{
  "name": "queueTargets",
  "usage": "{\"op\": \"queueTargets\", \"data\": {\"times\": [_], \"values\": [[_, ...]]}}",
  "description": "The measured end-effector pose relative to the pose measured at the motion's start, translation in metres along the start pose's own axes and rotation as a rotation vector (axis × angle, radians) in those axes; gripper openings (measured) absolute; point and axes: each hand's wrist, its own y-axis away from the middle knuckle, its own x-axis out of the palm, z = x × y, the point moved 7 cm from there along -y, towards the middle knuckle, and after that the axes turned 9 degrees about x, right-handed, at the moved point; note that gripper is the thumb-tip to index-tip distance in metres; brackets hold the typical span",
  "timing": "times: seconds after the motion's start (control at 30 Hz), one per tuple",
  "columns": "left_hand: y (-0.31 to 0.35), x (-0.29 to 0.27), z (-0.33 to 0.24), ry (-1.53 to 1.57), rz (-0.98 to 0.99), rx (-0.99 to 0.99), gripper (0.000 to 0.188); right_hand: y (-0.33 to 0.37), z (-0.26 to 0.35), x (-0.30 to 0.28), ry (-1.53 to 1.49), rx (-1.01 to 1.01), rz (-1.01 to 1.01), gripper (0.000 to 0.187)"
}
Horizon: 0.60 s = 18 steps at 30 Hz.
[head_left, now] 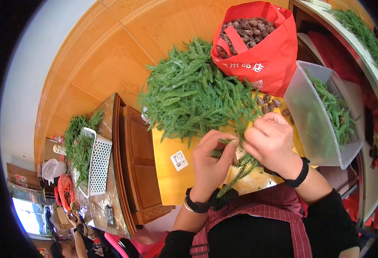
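Note:
My left hand point(210, 161) and my right hand point(271, 139) meet over the near part of a yellow table point(169, 185). Their fingertips are closed on a green pine sprig point(245, 170), whose needled ends stick out below and above the fingers. The exact spot being pinched is hidden by the fingers. Just beyond the hands rises a large heap of green pine sprigs point(189, 94). Several loose brown pinecones point(267, 103) lie near the right hand.
A red bag point(279, 60) full of pinecones point(253, 32) stands at the back. Right of my hands is a clear plastic bin point(311, 124) with greenery inside. At left, a white perforated basket point(101, 165) sits on a wooden cabinet point(139, 172); another person's hand point(74, 220) works beyond.

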Motion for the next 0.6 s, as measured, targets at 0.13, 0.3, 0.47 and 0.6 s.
{"op": "queueTargets", "data": {"times": [0.13,0.3,0.47,0.6], "values": [[0.000,-0.012,-0.001,-0.129,-0.049,0.269,0.009,0.017,-0.040,0.026,-0.564,0.549,0.406,0.017],[0.004,-0.005,-0.030,-0.414,-0.015,0.636,0.016,0.039,-0.036,0.039,-1.284,0.926,0.564,0.019],[0.013,-0.002,-0.039,-0.533,0.033,0.794,0.023,0.044,-0.035,0.035,-1.358,0.973,0.534,0.018],[0.015,-0.002,-0.039,-0.499,0.051,0.812,0.025,0.040,-0.036,0.034,-1.381,0.869,0.465,0.016]]}}
